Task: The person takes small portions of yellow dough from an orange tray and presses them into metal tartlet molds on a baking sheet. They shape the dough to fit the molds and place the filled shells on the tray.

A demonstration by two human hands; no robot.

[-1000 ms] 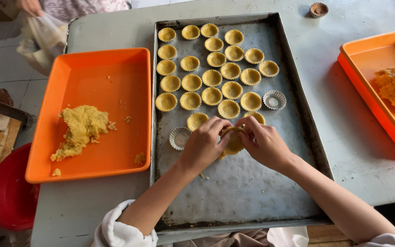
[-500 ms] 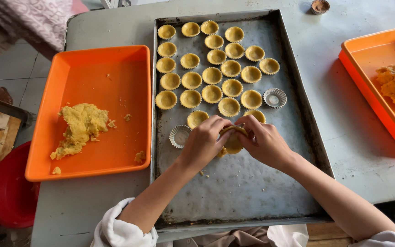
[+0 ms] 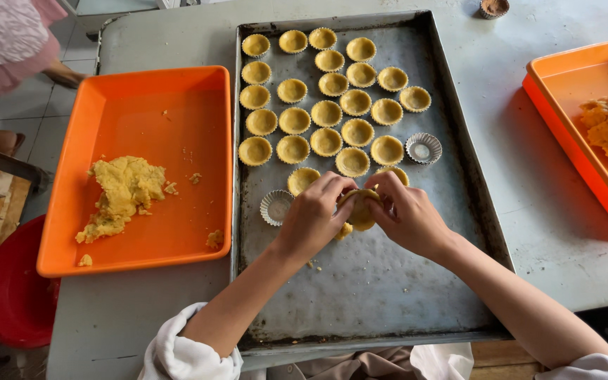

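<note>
Both hands [image 3: 360,211] around dough-filled tart mould [image 3: 359,208]

The light was bright, soft and even, as from overhead, with no hard glare. The metal tray [image 3: 388,295] gave only a dull sheen, and faint shadows lay under the hands [image 3: 360,211] and along the right side of the left orange tray [image 3: 135,176]. Focus was sharp across the table [image 3: 529,105], while straight edges bowed outward toward the frame's corners from wide-angle distortion.
</note>
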